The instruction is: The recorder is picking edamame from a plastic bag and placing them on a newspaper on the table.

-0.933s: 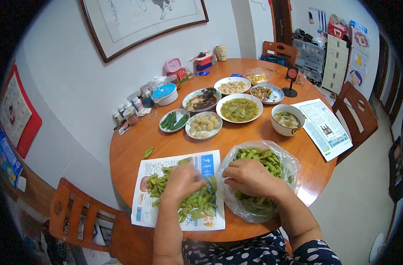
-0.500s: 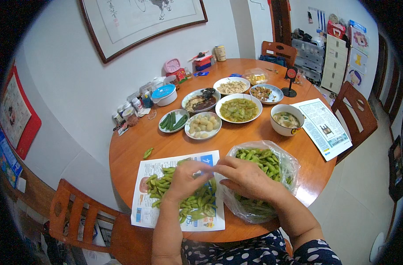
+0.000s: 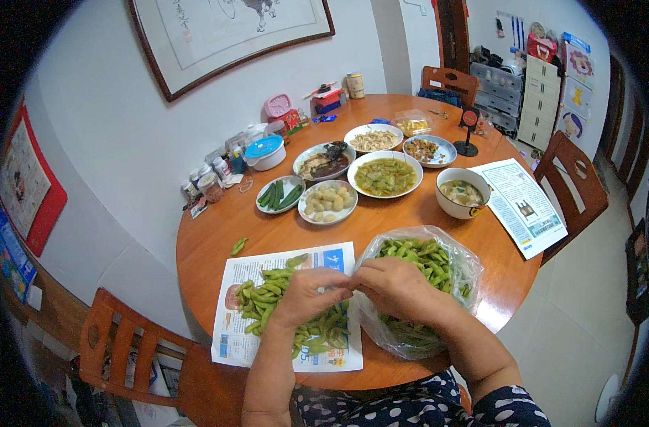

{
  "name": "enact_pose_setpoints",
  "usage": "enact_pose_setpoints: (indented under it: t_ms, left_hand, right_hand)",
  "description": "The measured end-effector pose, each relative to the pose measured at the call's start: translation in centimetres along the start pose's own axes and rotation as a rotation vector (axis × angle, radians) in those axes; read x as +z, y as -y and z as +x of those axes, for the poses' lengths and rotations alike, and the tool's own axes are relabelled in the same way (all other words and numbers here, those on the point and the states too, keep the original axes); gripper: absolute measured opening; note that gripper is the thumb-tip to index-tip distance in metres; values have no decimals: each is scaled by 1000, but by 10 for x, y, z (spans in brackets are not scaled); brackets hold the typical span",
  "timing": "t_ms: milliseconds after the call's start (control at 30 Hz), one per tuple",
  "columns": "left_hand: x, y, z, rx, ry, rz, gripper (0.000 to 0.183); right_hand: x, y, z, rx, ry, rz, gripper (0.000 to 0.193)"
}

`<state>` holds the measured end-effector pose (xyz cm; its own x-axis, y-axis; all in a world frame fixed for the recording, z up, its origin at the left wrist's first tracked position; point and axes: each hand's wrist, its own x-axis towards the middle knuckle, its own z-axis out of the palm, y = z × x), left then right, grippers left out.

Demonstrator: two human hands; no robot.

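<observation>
My left hand (image 3: 309, 295) hovers over a pile of green soybean pods (image 3: 264, 293) spread on a newspaper sheet (image 3: 232, 324). Its fingertips meet those of my right hand (image 3: 397, 286) in a pinch. Whatever lies between the fingers is too small and hidden to make out. Beneath my right hand is a clear plastic bag (image 3: 469, 260), open at the top and full of more green pods (image 3: 427, 257). One loose pod (image 3: 239, 246) rests on the wood beyond the newspaper.
Beyond my hands on the round table (image 3: 217, 228) are several dishes, among them a plate of okra-like green pods (image 3: 280, 195), a plate of pale round pieces (image 3: 330, 203) and a soup bowl (image 3: 463, 196). Another newspaper page (image 3: 524, 206) lies right. A chair (image 3: 135, 349) stands left.
Both hands have lowered slightly toward me, and their fingertips have come closer together. The bag, the newspaper and the dishes have stayed put.
</observation>
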<state>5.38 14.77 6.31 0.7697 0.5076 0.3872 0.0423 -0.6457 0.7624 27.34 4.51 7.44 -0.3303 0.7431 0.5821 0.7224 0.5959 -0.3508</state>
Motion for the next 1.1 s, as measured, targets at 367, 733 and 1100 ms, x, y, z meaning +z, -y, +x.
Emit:
enact_pose_setpoints:
  t_ms: [367,733,1100]
  left_hand:
    - [-8,5,3,-69,-290,177,25]
    - [-8,37,-2,-44,99,610,25]
    - [1,44,-3,19,51,676,26]
  right_hand:
    - [-44,-17,-4,183,-262,-68,5]
    - [-49,-22,-19,296,128,-256,8]
    - [-54,-19,-18,320,291,-221,17]
